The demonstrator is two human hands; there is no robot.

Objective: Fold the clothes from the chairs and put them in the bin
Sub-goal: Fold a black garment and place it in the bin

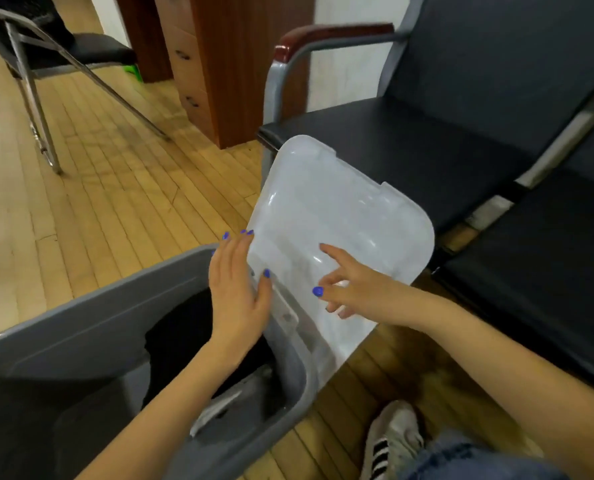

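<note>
Dark clothes (184,337) inside grey bin (91,327)

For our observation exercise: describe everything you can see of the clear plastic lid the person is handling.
The lid is a translucent, whitish plastic rectangle with rounded corners, a raised rim and notched tabs on its edges. It is tilted, its lower end at the grey bin's rim, its upper end raised before the dark chair. The left hand grips its left edge, thumb on top; the right hand's fingers touch its surface.
</note>
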